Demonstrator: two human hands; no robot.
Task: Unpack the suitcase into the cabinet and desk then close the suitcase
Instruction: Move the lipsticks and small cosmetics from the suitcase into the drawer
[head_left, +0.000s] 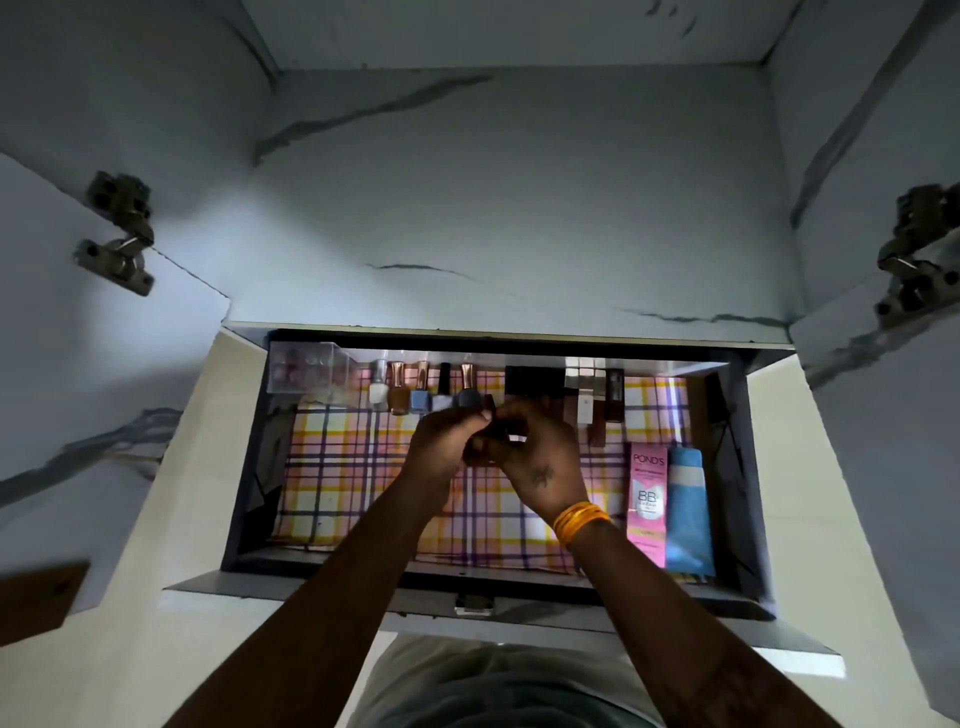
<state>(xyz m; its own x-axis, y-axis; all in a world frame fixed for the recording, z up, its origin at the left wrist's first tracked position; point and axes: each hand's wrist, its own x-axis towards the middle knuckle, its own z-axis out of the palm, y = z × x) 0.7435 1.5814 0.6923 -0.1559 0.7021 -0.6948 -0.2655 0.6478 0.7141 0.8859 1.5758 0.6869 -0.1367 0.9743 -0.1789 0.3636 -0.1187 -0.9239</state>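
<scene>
Over the open drawer (244, 530), lined with a checked cloth (353, 467), the left hand (447, 441) and right hand (540, 457) meet, fingers curled round a small dark item (480, 452) between them. At 3 o'clock lie a pink Pond's box (648, 499) and a blue tube (688, 509). At 12 o'clock nail polish bottles (421, 389) line the back edge.

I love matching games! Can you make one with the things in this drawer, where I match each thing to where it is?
Things:
1. Pink Pond's box
2. Clear plastic box
3. Blue tube
4. Nail polish bottles

Places:
A. back left corner of the drawer
B. furthest right, against the pink box
C. in a row along the back
D. right side, just left of the blue tube

Pairs: 1-D, 2-A, 3-B, 4-C
</scene>
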